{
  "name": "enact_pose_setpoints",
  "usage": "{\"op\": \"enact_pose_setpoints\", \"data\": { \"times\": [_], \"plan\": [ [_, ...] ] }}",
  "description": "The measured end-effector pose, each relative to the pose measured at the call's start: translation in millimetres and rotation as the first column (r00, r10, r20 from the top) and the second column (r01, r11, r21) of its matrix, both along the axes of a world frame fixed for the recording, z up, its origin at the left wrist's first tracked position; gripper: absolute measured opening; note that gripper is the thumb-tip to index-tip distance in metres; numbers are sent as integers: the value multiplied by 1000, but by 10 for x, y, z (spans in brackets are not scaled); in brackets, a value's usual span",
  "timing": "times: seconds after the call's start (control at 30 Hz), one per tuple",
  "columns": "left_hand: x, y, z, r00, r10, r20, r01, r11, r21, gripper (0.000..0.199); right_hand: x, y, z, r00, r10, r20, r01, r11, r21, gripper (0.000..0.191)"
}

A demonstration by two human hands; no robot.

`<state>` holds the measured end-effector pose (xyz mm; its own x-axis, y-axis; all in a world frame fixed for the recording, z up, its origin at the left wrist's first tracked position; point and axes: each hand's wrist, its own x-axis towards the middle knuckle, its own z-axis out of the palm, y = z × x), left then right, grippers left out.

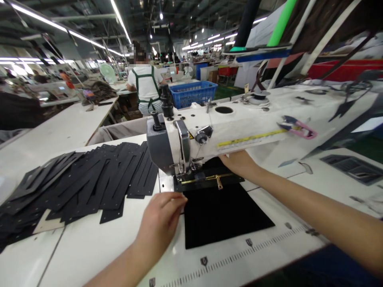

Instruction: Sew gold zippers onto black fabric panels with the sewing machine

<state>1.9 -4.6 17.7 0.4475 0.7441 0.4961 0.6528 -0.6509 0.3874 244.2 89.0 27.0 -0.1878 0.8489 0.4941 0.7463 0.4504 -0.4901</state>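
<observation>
**Black panel lies under sewing machine, 2 hands at its edges**

The black panel [224,215] lies flat on the white worktable [104,239], its far part beneath the head of the sewing machine [254,119]; a gold zipper [191,181] runs across that far part, its pull [219,183] hanging toward the near edge. The left hand [164,213] pinches the panel's left edge between thumb and fingers; the right hand [236,162] reaches to the far side, fingertips hidden behind the machine's arm, so its grip cannot be told. Left of the machine, slotted black pieces [98,175] overlap in a spread pile; near the table's front edge runs a printed ruler [224,259] marked 0 and 10; pink-handled snips [299,126] rest against the machine's arm; beyond stand a blue basket [194,95] and 1 co-worker [146,83], back turned.
</observation>
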Motion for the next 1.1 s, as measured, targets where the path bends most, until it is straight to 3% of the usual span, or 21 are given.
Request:
{"op": "enact_pose_setpoints", "data": {
  "times": [0.07, 0.13, 0.23, 0.43, 0.83, 1.1],
  "plan": [
    [-122, 140, -43, 990, 58, -129, -43, 993, 111, 19, -63, -264, -26, 997, 64, 51, -65, 998, 16, 16],
    [-162, 253, -107, 972, 67, -226, -29, 985, 169, 20, -214, -501, -74, 971, 193, 142, -204, 976, 74, 18],
    [-122, 311, -199, 955, 70, -289, -6, 976, 218, 21, -494, -642, -198, 918, 276, 284, -321, 939, 125, 22],
    [-79, 275, -275, 947, 87, -310, 3, 961, 277, 21, -679, -478, -374, 891, 297, 343, -337, 939, 62, 26],
    [-77, 331, -241, 941, 54, -333, 54, 950, 306, 25, -658, -411, -306, 828, 368, 422, -415, 910, 20, 23],
    [-61, 331, -227, 923, 79, -376, 49, 947, 319, 26, -652, -421, -303, 836, 359, 415, -398, 917, 8, 25]
  ]
}}
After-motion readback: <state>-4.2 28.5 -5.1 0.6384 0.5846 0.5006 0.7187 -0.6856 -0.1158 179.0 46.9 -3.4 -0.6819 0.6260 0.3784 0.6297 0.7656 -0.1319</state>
